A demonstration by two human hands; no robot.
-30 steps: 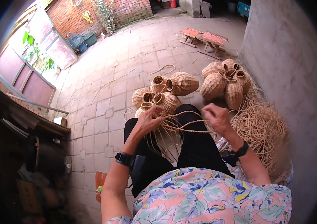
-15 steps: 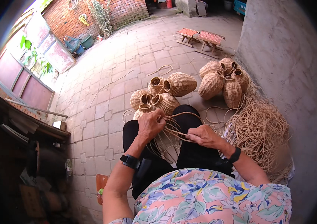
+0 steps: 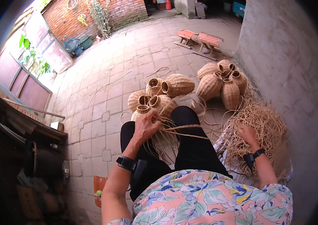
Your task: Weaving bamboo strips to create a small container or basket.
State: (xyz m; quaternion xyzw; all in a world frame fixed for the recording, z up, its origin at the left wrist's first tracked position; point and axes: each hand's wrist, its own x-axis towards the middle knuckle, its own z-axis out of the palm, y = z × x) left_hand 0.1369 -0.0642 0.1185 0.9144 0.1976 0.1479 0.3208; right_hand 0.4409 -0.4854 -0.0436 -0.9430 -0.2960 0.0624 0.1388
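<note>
My left hand [image 3: 147, 124] is closed on several tan straw cords [image 3: 177, 128], held above my left knee. The strands stretch from it over my right thigh, and thinner ones hang down between my legs. Far to the right, my right hand [image 3: 247, 134] is over a big tangled heap of cord [image 3: 266, 137], its fingers curled. What that hand holds, if anything, is hidden. Just beyond my left hand lies a cluster of woven straw vases [image 3: 162, 105], their round mouths gathered toward the middle. A second vase cluster [image 3: 229, 93] rests farther right, beside the heap.
Two low folding stools [image 3: 208, 39] with red woven seats are on the paved floor [image 3: 110, 97]. A grey wall [image 3: 282, 60] rises at right. Loose cord [image 3: 108, 84] trails over the paving. An orange-brown object [image 3: 99, 184] lies by my left elbow; dark clutter fills the lower left.
My right hand has let go of the cord near my right thigh and moved right over the heap. My left hand keeps its hold, slightly lower and left. Cord beyond my right knee has shifted.
</note>
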